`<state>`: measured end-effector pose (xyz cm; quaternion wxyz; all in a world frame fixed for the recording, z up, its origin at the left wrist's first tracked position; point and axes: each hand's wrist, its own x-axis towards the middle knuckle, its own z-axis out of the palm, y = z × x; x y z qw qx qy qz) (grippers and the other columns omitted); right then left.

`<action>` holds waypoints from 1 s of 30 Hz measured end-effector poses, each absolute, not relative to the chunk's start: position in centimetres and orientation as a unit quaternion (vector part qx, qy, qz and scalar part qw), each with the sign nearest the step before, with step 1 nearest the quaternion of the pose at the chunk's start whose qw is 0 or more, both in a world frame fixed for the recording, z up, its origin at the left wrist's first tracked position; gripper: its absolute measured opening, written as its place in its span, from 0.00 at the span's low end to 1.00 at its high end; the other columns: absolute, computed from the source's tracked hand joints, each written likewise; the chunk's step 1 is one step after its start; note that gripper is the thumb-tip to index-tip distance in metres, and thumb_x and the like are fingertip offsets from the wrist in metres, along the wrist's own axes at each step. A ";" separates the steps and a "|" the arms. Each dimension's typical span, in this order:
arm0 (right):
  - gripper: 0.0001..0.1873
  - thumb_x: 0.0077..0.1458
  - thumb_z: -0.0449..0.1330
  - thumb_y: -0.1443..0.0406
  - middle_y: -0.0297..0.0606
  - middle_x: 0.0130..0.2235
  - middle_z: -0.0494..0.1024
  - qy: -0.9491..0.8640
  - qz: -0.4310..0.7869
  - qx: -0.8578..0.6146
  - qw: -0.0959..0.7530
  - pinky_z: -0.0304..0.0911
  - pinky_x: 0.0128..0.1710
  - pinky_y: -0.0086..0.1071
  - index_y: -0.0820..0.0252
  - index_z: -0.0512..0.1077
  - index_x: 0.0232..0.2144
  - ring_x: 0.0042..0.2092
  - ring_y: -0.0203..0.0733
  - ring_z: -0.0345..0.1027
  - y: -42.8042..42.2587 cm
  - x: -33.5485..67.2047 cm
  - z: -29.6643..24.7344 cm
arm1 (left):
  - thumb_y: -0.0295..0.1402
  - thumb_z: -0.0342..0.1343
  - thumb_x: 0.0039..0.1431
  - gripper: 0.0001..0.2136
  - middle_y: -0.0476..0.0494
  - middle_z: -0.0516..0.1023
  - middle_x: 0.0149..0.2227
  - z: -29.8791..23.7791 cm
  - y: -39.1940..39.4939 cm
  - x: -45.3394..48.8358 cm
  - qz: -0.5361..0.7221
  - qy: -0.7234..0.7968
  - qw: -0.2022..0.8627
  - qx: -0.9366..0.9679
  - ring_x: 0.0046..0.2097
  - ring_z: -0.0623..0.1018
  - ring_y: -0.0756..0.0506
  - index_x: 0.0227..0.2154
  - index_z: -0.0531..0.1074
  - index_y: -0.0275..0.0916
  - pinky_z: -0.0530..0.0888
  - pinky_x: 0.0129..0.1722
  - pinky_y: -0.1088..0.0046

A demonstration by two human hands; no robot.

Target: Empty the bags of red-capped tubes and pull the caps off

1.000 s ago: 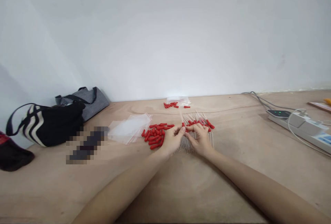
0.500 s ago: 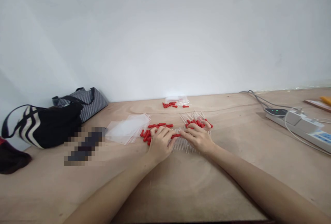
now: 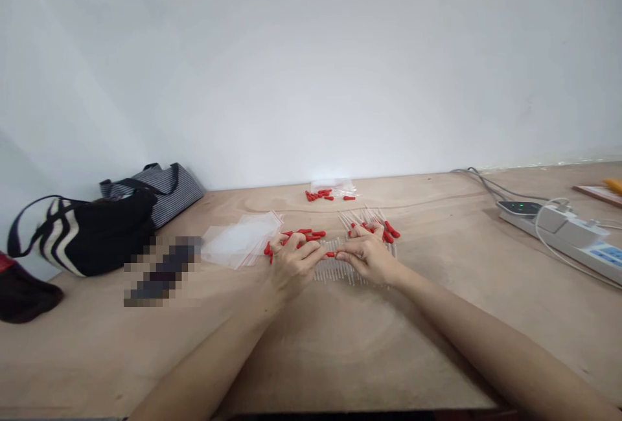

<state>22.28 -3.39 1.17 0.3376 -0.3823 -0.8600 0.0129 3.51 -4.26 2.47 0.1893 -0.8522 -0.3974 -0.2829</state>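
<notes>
My left hand pinches a red rubber dropper bulb above the table. Facing it, my right hand has its fingertips closed at the bulb's right end, on what looks like a thin glass dropper tube mostly hidden by the fingers. Under both hands lies a row of clear glass tubes. Loose red bulbs are heaped behind my left hand, which partly covers them. Just beyond my right hand rests a pile of droppers with red bulbs fitted, their thin stems pointing away.
Clear zip bags lie left of the bulbs. More red bulbs and a small clear bag are near the wall. Fabric bags stand at left. A power strip with cables is at right.
The red bulb between my hands shows less of its length and sits slightly further left. Both hands have shifted a little left, and my right fingers have drawn closer together.
</notes>
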 end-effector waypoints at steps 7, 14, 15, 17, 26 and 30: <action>0.18 0.57 0.47 0.58 0.30 0.20 0.70 -0.853 0.085 -0.421 0.297 0.42 0.42 0.41 0.55 0.70 0.21 0.32 0.37 0.59 -2.9 24.1 1.4 | 0.29 0.45 0.56 0.12 0.50 0.77 0.30 3.5 -3.1 0.9 -0.312 -0.477 0.191 -0.799 0.37 0.69 0.45 0.26 0.73 0.47 0.52 0.41 0.61; 0.11 0.55 0.48 0.62 0.32 0.31 0.76 -0.804 0.028 -0.516 0.295 0.42 0.37 0.36 0.53 0.71 0.30 0.37 0.41 0.61 -1.5 24.4 0.1 | 0.34 0.49 0.53 0.07 0.45 0.75 0.35 2.6 0.3 -4.4 -0.279 -0.631 0.109 -0.715 0.39 0.71 0.44 0.30 0.72 0.42 0.60 0.38 0.67; 0.11 0.54 0.49 0.63 0.33 0.32 0.76 -0.793 0.028 -0.533 0.293 0.42 0.37 0.36 0.53 0.71 0.30 0.38 0.41 0.62 -1.4 24.0 -0.1 | 0.34 0.49 0.52 0.08 0.45 0.75 0.34 2.3 0.5 -4.7 -0.268 -0.648 0.084 -0.707 0.38 0.72 0.44 0.32 0.71 0.41 0.62 0.37 0.69; 0.10 0.53 0.50 0.63 0.34 0.33 0.76 -0.770 0.036 -0.569 0.286 0.41 0.37 0.36 0.55 0.71 0.29 0.38 0.41 0.63 -1.3 23.4 -0.3 | 0.34 0.49 0.52 0.09 0.46 0.75 0.32 1.8 0.9 -5.0 -0.245 -0.694 0.036 -0.676 0.35 0.73 0.45 0.35 0.69 0.40 0.64 0.34 0.73; 0.16 0.48 0.49 0.69 0.42 0.33 0.76 -0.729 0.077 -0.656 0.178 0.42 0.39 0.36 0.63 0.67 0.40 0.37 0.44 0.67 -0.6 20.1 0.4 | 0.40 0.48 0.53 0.09 0.45 0.77 0.30 1.7 0.9 -5.4 -0.142 -0.779 -0.015 -0.611 0.36 0.75 0.43 0.30 0.67 0.39 0.64 0.30 0.74; 0.18 0.47 0.48 0.69 0.46 0.35 0.75 -0.736 0.068 -0.658 0.146 0.42 0.39 0.37 0.65 0.65 0.42 0.38 0.46 0.67 -0.2 18.8 0.4 | 0.39 0.45 0.55 0.11 0.43 0.77 0.31 1.9 0.9 -5.5 -0.135 -0.780 -0.020 -0.611 0.37 0.75 0.43 0.27 0.68 0.39 0.64 0.31 0.74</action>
